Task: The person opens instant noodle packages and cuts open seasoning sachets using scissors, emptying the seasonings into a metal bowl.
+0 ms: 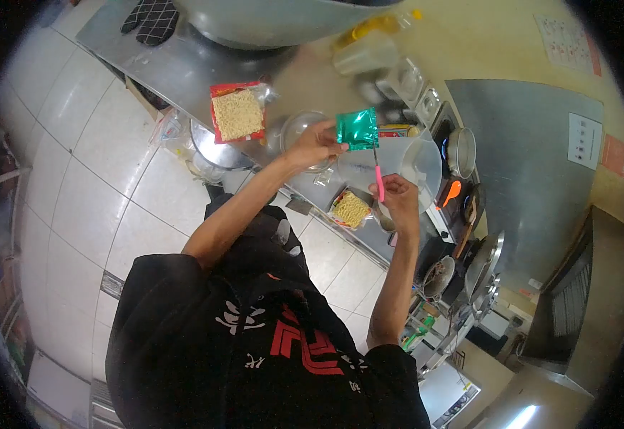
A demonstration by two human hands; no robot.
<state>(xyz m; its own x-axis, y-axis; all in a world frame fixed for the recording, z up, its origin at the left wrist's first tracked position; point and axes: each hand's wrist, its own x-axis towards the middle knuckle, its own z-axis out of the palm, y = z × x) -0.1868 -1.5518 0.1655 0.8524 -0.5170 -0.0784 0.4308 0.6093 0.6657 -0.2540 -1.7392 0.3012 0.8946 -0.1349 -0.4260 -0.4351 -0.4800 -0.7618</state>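
My left hand (318, 146) pinches the lower left corner of a shiny green sachet (357, 129) above the steel counter. Pink-handled scissors (379, 182) are in my right hand (400, 197), their blades upright at the sachet's right edge. Whether the blades have cut into it I cannot tell. Below the left hand stands a clear round bowl (302, 127), partly covered by that hand. A block of dry instant noodles (238, 114) lies on a red wrapper to the left. Another noodle block (351, 209) in an opened packet is near my right hand.
A large metal pot (276, 20) and a checked oven mitt (151, 20) are at the far side of the counter (312, 79). To the right are a small pot (461, 152), an orange utensil (453, 190) and a pan with food (438, 277). A yellow bottle (373, 27) stands by the wall.
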